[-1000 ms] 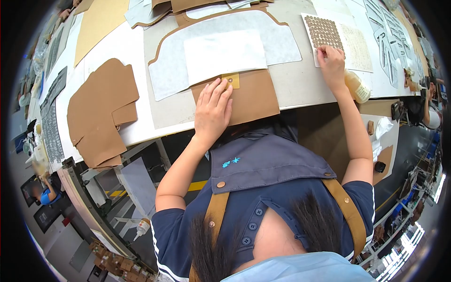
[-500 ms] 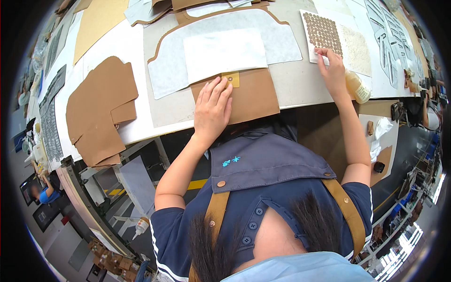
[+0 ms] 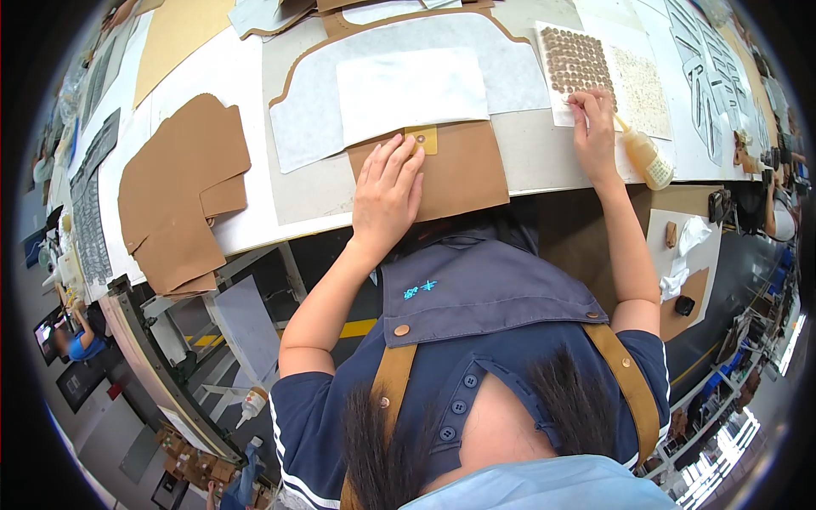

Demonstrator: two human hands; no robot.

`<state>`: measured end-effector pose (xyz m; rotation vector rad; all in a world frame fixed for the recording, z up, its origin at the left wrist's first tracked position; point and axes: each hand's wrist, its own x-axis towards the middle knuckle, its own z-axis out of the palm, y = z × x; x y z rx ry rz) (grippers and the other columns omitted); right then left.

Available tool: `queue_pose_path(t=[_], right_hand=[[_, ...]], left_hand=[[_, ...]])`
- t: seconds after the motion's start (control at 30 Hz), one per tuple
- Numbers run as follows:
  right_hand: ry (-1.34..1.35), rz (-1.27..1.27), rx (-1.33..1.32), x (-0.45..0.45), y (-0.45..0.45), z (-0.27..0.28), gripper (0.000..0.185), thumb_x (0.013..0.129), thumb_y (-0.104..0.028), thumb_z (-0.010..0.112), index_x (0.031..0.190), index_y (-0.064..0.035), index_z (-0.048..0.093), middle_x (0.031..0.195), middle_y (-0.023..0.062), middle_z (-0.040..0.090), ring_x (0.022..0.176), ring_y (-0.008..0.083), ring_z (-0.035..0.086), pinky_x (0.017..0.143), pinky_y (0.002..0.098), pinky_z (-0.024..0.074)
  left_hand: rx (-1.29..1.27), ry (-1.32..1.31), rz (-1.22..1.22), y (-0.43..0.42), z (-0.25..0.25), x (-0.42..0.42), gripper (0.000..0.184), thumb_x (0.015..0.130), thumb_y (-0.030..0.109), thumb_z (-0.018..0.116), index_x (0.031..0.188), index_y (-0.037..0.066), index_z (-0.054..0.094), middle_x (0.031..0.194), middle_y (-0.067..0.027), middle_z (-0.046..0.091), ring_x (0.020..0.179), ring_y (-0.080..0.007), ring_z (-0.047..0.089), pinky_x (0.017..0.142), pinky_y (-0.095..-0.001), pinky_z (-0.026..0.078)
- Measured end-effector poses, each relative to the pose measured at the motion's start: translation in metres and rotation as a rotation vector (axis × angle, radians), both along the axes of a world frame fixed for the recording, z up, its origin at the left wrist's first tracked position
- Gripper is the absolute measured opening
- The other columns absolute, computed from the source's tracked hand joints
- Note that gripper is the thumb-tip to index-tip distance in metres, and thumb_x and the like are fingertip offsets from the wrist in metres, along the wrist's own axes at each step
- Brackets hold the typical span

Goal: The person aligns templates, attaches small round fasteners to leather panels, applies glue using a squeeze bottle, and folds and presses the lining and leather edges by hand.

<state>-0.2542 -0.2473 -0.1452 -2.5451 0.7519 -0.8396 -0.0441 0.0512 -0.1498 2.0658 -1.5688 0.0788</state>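
Note:
My left hand [image 3: 389,191] lies flat on a brown leather piece [image 3: 463,174] at the table's front edge, fingers spread slightly, fingertips beside a small yellow tab [image 3: 427,138] with a round hole. A white sheet [image 3: 412,89] covers the upper part of that piece and lies on a large pale panel [image 3: 310,115] with a brown edge. At the right, my right hand [image 3: 594,136] has thumb and fingers bent together at the lower edge of a card of small brown discs [image 3: 578,61]. Whatever its fingertips hold is too small to make out.
A yellowish glue bottle [image 3: 648,160] leans right of my right hand, beside a speckled white sheet [image 3: 642,89]. Stacked brown pieces [image 3: 183,187] lie at the left. Metal-looking templates [image 3: 701,76] are at the far right. A person in blue [image 3: 81,344] is at the far left.
My right hand has shifted slightly down and left, its fingertips staying by the disc card. My left hand stays on the brown piece. Another person's legs and arm now show at the lower left.

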Motion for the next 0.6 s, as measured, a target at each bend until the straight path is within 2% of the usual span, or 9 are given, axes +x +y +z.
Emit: queue_pose_path(t=[0.07,0.17,0.27,0.37,0.47,0.6], right_hand=[[-0.024,-0.04,-0.007,0.001,0.0,0.0,0.009,0.098,0.003,0.058,0.106,0.0015,0.062,0.114,0.0159,0.055,0.098,0.0309,0.063,0.085,0.0373,0.0534],[-0.055,0.007,0.141,-0.002,-0.006,-0.007,0.01,0.099,0.004,0.057,0.108,0.0004,0.061,0.117,0.0158,0.052,0.099,0.0287,0.062,0.086,0.0366,0.0542],[-0.218,0.015,0.28,0.0,-0.002,-0.01,0.011,0.1,0.005,0.056,0.11,0.0009,0.059,0.114,0.0156,0.053,0.102,0.0274,0.061,0.088,0.0366,0.0539],[-0.129,0.003,0.119,-0.003,0.001,-0.008,0.012,0.099,0.005,0.057,0.11,0.002,0.057,0.115,0.0159,0.054,0.103,0.03,0.061,0.088,0.0371,0.0537],[-0.055,0.011,-0.026,-0.002,0.008,-0.006,0.013,0.097,0.006,0.057,0.109,-0.0002,0.058,0.113,0.0138,0.058,0.109,0.0285,0.061,0.099,0.0372,0.0501],[0.061,0.061,-0.273,-0.006,0.007,-0.005,0.018,0.093,0.006,0.061,0.108,-0.0034,0.058,0.118,0.0117,0.062,0.116,0.0327,0.058,0.106,0.0418,0.0445]], left_hand=[[0.003,-0.021,-0.005,0.001,-0.003,0.001,0.039,0.091,0.01,0.068,0.129,0.007,0.063,0.137,-0.0089,0.06,0.134,-0.0273,0.052,0.115,-0.0463,0.042],[0.0,-0.021,-0.003,0.0,-0.003,0.001,0.039,0.091,0.01,0.068,0.129,0.007,0.063,0.137,-0.0089,0.06,0.134,-0.0273,0.052,0.115,-0.0463,0.042],[-0.003,-0.009,-0.005,0.001,-0.003,0.001,0.039,0.091,0.011,0.068,0.13,0.007,0.063,0.137,-0.0088,0.06,0.134,-0.0272,0.053,0.115,-0.0463,0.043],[-0.002,-0.012,-0.001,0.0,-0.003,0.001,0.039,0.091,0.011,0.068,0.13,0.007,0.063,0.137,-0.0088,0.06,0.134,-0.0272,0.053,0.115,-0.0463,0.043],[0.003,-0.015,-0.003,0.0,-0.003,0.001,0.039,0.091,0.011,0.068,0.13,0.007,0.063,0.137,-0.0086,0.06,0.134,-0.0272,0.053,0.115,-0.0463,0.043],[-0.001,0.022,0.006,0.0,0.001,-0.001,0.037,0.091,0.007,0.067,0.128,0.006,0.065,0.137,-0.0099,0.062,0.134,-0.0299,0.054,0.115,-0.0464,0.042]])
